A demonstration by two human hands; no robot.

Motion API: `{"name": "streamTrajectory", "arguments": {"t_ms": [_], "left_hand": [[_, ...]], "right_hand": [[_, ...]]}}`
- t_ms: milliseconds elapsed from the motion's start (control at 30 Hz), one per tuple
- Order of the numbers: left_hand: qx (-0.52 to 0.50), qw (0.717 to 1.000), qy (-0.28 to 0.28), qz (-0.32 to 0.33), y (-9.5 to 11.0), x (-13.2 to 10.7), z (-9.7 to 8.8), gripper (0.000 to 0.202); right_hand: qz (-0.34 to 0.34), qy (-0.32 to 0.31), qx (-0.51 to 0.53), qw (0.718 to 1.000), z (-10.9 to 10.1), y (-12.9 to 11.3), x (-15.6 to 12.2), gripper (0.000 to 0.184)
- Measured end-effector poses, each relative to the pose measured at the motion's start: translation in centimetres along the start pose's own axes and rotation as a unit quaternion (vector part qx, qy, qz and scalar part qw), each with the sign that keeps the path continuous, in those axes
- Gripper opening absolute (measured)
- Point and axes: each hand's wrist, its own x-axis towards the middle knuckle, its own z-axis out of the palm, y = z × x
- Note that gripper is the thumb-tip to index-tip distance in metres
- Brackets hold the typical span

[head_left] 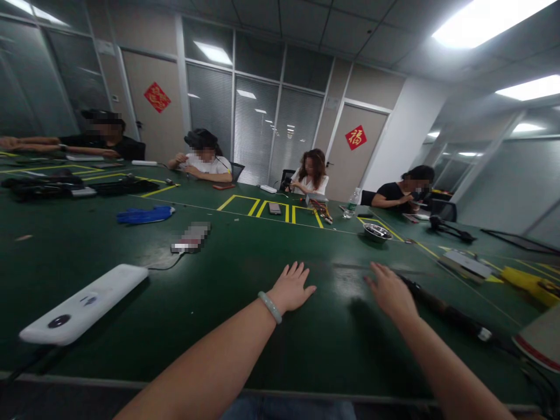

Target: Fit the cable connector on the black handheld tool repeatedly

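Two bare hands over a green table (pixel 227 326), a black rod (pixel 455 318) just beside the right one
The left hand (pixel 292 289), a bracelet (pixel 270 307) at its wrist, is palm down with fingers spread and nothing in it; the right hand (pixel 391 289) is empty too, its fingers stretched out and thumb apart. The black rod lies on the table to the right of that hand, slanting back toward the near edge; whether they touch I cannot tell. A metal bowl (pixel 377 233) sits ahead of the right hand
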Motion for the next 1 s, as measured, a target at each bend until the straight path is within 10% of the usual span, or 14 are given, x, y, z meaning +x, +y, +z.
{"name": "streamTrajectory", "arguments": {"t_ms": [233,567,667,767,867,1000], "left_hand": [[0.109,0.993,0.024,0.035,-0.6,0.8,2.3,0.058],[0.038,0.999,0.02,0.009,-0.5,0.8,2.2,0.065],[0.002,0.999,0.013,0.034,-0.2,0.1,0.9,0.063],[-0.024,0.999,0.003,0.026,0.1,-0.3,-0.4,0.065],[-0.032,0.999,-0.012,0.005,0.1,-0.5,-1.0,0.071],[-0.034,0.999,-0.015,0.006,0.1,-0.5,-1.0,0.07]], "right_hand": [[-0.354,-0.094,0.289,0.885,0.1,-16.9,0.7,0.052],[-0.374,-0.137,0.382,0.834,0.4,-18.3,0.0,0.049],[-0.362,-0.142,0.355,0.85,1.1,-16.9,0.7,0.053],[-0.254,-0.089,0.275,0.923,2.6,-12.7,2.4,0.064],[-0.03,0.004,0.144,0.989,3.9,-4.9,3.6,0.073],[0.289,0.097,0.002,0.952,4.7,7.2,1.7,0.081]]}}
